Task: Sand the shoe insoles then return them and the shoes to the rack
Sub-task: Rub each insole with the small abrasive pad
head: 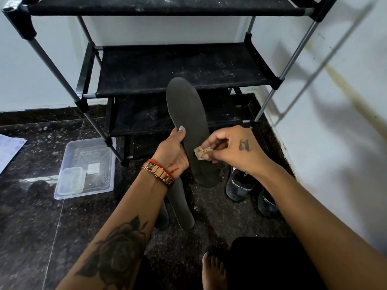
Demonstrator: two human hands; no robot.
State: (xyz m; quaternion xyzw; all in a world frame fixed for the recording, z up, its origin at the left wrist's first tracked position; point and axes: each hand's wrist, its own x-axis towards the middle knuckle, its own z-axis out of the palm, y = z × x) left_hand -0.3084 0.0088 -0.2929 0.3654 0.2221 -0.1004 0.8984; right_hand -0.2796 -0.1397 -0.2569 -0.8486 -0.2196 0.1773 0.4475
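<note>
Lying far left on the shiny dark speckled stone floor (31, 206): a pale sheet of paper (9, 151). Sitting next to it, a clear plastic tub (88, 168), square-cornered, with a smaller clear lid or box (72, 181) inside.

Standing behind, against the white wall: a black rack with grey metal poles and dusty cloth shelves (184, 70). Holding nothing yet, so shoes and insoles not back there.

Reaching in next, the left hand (171, 153), wearing a gold metal watch band (158, 174) and a red thread. Wrapping thumb and fingers around the edge of a long flat dark grey foam insole (188, 118), holding it up with the toe end pointing at the rack. Probably keeping it steady and tipped toward the face so the rubbing goes well.

Lying on the floor under that arm: a second dark flat insole (183, 212), with maybe another dark one beside it, hard to tell.

Pinching shut on a small crumpled tan piece of sandpaper (202, 152), the right hand (236, 149). Pressing the rough paper onto the smooth insole near the middle, ready for rubbing.

Waiting on the floor by the wall, below the right wrist: two black soft shoes with white letters (240, 187), close together.

Looking like the sanding part, with putting away not yet started.
</note>
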